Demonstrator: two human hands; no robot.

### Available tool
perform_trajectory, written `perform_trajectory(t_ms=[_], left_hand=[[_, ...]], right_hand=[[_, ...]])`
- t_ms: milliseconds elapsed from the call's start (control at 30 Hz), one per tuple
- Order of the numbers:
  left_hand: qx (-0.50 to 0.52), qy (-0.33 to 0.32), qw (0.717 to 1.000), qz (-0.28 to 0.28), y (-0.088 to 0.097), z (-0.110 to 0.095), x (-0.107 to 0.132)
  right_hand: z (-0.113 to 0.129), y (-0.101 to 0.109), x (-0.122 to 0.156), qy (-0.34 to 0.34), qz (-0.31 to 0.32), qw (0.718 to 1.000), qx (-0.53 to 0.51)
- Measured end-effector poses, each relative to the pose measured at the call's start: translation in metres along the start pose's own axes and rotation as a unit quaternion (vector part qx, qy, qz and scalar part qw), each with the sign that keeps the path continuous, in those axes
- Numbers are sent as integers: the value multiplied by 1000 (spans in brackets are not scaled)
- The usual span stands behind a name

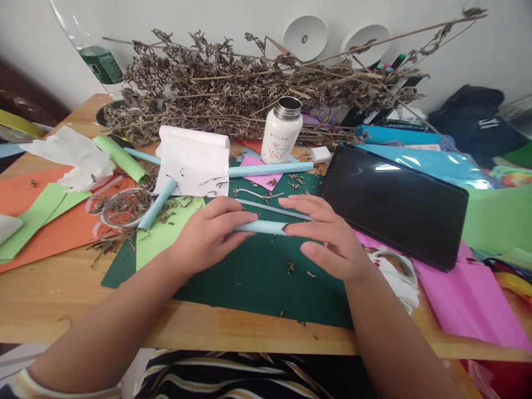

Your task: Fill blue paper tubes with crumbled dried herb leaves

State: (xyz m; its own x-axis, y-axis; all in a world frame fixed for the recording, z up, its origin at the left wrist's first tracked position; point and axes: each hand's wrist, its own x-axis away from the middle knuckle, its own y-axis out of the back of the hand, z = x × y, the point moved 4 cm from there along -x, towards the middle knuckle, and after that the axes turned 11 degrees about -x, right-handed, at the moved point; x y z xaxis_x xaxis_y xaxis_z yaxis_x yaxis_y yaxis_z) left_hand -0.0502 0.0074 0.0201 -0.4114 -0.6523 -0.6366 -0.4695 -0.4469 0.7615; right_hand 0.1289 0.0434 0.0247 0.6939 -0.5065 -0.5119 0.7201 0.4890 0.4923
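Observation:
My left hand (220, 230) is closed around one end of a light blue rolled paper tube (266, 226), held level over the dark green mat (257, 282). At the tube's right end, my right hand (328, 233) has its fingers spread, with the fingertips close to or touching the open end; which of these, I cannot tell. Behind the tube a thin pale strip (274, 209) lies on the mat. Another blue paper tube (272, 169) rests farther back, and a third blue tube (158, 205) lies slanted at the left. Dry leaf bits are scattered on the mat.
A white bottle without a lid (281, 133) stands behind the mat. Dried branches (199, 88) pile along the wall. A black tablet (394, 202) lies at the right, near pink paper (474, 302) and a tape roll (399, 269). Orange paper (45, 238) covers the left.

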Motion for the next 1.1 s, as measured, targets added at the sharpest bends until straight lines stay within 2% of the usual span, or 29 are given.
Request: perform_trajectory(t_ms=[133,300,400,533,600,633,767,800,933,1000,1100], left_hand=[[13,-2,1000,9,0,-2,1],[26,-2,999,23,-2,-2,0],[30,-2,999,26,-2,-1,-2],[15,63,998,8,-1,7,-2],[18,98,995,2,-2,12,-1],[22,107,994,1,-2,13,0],[27,103,994,-4,-2,15,2],[26,102,994,-5,-2,15,2],[24,93,995,-5,-2,14,1],[15,83,996,5,-2,14,1],[-12,85,996,18,-4,17,2]], right_hand=[[-3,-9,-2,-33,105,994,6],[-6,-11,1,-88,145,985,-30],[-7,-8,3,-84,95,988,-84],[-10,4,7,-39,-94,974,-202],[-12,8,9,-27,-150,967,-202],[-12,9,10,-25,-154,971,-182],[-8,8,8,-30,-83,993,-80],[-6,9,7,-25,-85,993,-73],[-8,18,8,-34,-182,982,-48],[-14,20,8,-87,-181,980,0],[-28,15,8,-213,-74,969,97]])
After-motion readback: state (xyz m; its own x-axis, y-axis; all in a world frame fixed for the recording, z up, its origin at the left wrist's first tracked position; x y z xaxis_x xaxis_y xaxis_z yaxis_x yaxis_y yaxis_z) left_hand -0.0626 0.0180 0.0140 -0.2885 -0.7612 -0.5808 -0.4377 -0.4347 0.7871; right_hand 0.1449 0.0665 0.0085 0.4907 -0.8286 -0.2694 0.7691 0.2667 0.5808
